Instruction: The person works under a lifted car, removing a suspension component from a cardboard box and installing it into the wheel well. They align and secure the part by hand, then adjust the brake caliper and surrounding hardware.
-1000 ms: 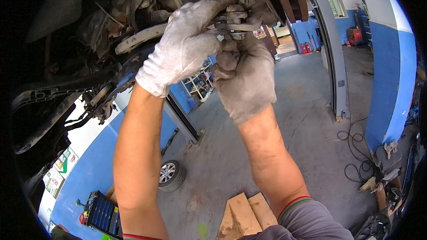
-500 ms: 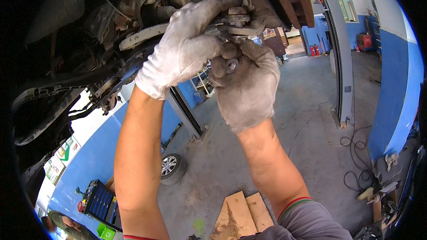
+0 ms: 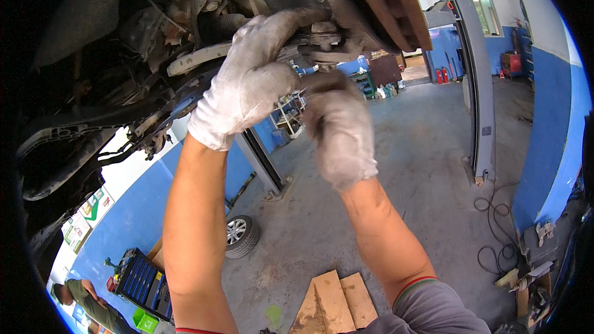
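Note:
My left hand, in a whitish work glove, reaches up under a raised vehicle. Its fingers curl over the end of a suspension arm, beside a bolted joint. My right hand, in a dirtier glove, hangs just below that joint, close to the left fingers. It looks curled into a fist, but motion blurs the fingertips, and whatever lies inside them cannot be made out. Dark, grimy underbody parts fill the space above and left of my hands.
Lift posts stand right and behind my left wrist. A wheel lies on the floor, with cardboard nearby. At lower left are a tool cart and another person. A cable coils by the blue pillar.
My right hand has turned at the wrist and dropped slightly; the round metal end seen in its fingers before is hidden now. The left hand keeps its place. The person at lower left shows more.

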Available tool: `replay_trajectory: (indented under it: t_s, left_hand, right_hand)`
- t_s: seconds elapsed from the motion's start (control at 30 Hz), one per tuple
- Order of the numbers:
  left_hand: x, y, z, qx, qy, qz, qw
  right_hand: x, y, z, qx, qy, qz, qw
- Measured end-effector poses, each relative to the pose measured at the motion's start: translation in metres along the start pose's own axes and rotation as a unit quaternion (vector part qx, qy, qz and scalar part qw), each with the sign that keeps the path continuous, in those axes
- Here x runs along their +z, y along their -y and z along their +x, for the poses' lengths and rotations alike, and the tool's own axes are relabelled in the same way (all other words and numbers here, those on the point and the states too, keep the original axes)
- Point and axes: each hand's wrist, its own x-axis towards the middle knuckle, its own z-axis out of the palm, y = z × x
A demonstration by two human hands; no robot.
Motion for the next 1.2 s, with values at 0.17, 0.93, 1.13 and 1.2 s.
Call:
replay_trajectory:
  t_s: [0.17, 0.93, 1.13, 1.2]
  left_hand:
    - [0.002, -0.002, 0.001, 0.099, -0.033, 0.102, 0.989]
    - [0.014, -0.001, 0.009, -0.064, -0.057, -0.014, 0.996]
    - [0.014, 0.001, 0.008, -0.008, -0.036, -0.004, 0.999]
    - [0.015, 0.000, 0.008, -0.004, -0.046, -0.009, 0.999]
  right_hand:
    - [-0.012, -0.019, 0.010, 0.033, 0.022, -0.008, 0.999]
    - [-0.006, -0.032, 0.041, -0.037, -0.082, 0.349, 0.933]
    - [-0.003, -0.043, 0.046, -0.109, 0.023, 0.395, 0.912]
    - [-0.006, -0.046, 0.046, -0.106, 0.039, 0.380, 0.918]
